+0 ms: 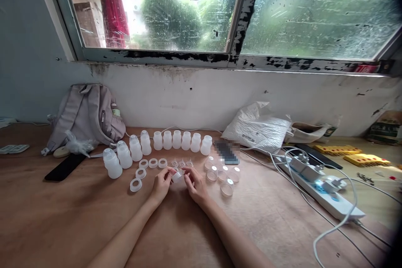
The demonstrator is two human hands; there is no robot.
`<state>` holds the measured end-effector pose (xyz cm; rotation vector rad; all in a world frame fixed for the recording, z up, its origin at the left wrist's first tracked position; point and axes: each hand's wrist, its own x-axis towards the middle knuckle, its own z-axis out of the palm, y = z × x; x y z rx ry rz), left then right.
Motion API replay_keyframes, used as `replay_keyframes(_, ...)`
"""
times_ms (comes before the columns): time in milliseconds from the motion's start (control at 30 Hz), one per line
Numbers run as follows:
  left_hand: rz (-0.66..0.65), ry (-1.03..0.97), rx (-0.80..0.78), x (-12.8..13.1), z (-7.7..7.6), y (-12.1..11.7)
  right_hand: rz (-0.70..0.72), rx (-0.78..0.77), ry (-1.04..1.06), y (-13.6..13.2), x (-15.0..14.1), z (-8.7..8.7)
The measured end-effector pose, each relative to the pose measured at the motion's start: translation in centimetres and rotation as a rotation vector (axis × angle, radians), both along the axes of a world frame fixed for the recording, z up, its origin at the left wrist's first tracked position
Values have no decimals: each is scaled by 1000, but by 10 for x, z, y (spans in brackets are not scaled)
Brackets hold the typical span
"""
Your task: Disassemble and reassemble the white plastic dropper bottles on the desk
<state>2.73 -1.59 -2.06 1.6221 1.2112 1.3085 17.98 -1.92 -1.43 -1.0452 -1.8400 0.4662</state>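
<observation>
My left hand (161, 184) and my right hand (195, 182) meet at the table's middle, fingers pinched together on one small clear plastic bottle part (177, 176). Just beyond them lie three clear nipples (182, 163). White screw rings (153, 163) lie to the left, one ring (136, 184) nearest my left wrist. Clear round caps (221, 174) are scattered to the right of my right hand. A curved row of small white bottles (176, 140) stands behind, the leftmost ones (112, 163) capped.
A grey backpack (86, 114) leans on the wall at back left, a black phone (65, 167) in front of it. A white plastic bag (257, 127), a power strip (323, 189) with white cables and yellow parts (336, 149) occupy the right.
</observation>
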Motion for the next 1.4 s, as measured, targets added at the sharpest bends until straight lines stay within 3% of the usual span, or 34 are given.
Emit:
replay_keyframes(100,-34,-35,-36,1,-4,2,47,0,-49,-4,-5,-1)
replay_keyframes(333,-134,-85,-126,6,3,-11,-64,-78,-25,1,-9,-10)
replay_keyframes(500,-175,141,-1,7,10,-21,-102,-139,25,5,-6,-9)
replay_keyframes(833,-82,453,126,3,3,-21,-65,-206,92,5,-10,-14)
replay_keyframes(1400,-172,391,160,0,-3,-22,-36,-301,153,12,-7,-13)
